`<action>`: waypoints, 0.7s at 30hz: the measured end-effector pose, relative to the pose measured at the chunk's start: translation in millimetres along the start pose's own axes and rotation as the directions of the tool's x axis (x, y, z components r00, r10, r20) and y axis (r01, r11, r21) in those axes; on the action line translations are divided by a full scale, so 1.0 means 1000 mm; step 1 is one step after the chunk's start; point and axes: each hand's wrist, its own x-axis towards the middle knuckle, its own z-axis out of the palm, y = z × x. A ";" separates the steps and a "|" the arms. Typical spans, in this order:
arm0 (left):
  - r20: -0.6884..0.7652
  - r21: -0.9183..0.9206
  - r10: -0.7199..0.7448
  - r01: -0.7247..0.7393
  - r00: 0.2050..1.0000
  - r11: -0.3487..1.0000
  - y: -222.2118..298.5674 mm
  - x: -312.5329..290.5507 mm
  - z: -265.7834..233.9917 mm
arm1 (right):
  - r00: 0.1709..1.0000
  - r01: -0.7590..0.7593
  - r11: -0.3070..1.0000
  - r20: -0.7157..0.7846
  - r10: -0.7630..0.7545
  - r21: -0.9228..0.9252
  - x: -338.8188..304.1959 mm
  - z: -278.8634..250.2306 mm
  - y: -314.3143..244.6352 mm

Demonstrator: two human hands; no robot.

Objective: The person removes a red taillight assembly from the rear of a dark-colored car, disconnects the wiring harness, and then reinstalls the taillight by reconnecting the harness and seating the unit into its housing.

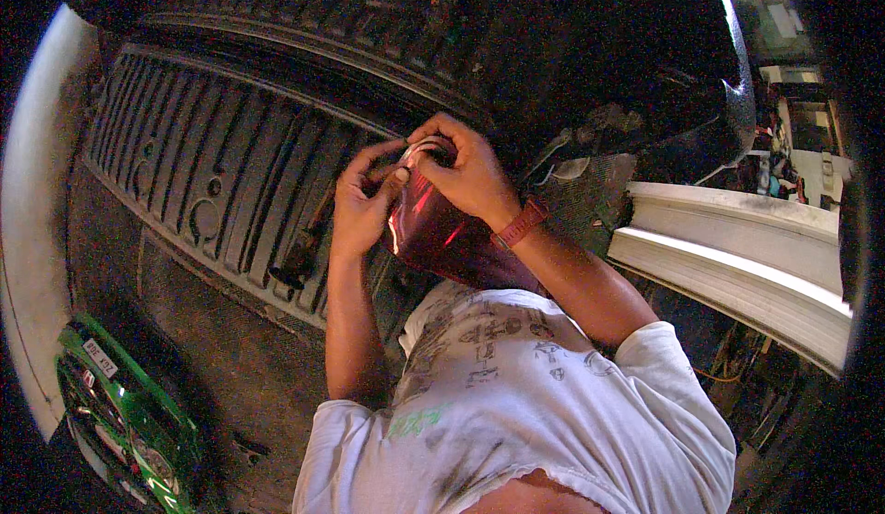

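A glossy dark red piece [452, 244], which looks like a vehicle tail light, rests against the front of my white T-shirt. Both hands meet at its far, upper end. My left hand [367, 196] is closed there, thumb and fingers pinched at the left side of the edge. Opposite it, my right hand [468, 171] curls over the top, its fingers bent toward the left thumb. Between the fingertips shows a pale curved rim [423, 148]; any smaller part they pinch is too hidden to tell. A red wristwatch [522, 223] is on my right wrist.
Beyond my hands lies a dark ribbed panel [249, 159], like a truck tailgate liner, with the ribbed bed behind it. Long white panels [728, 237] stand at the right. At the lower left is a green car-shaped item [129, 413]. A pale curved surface [32, 219] borders the left.
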 end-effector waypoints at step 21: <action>0.025 0.154 -0.004 0.000 1.000 0.988 -0.006 0.003 -0.012 | 0.995 0.098 0.995 -0.036 -0.098 0.001 0.004 0.008 0.010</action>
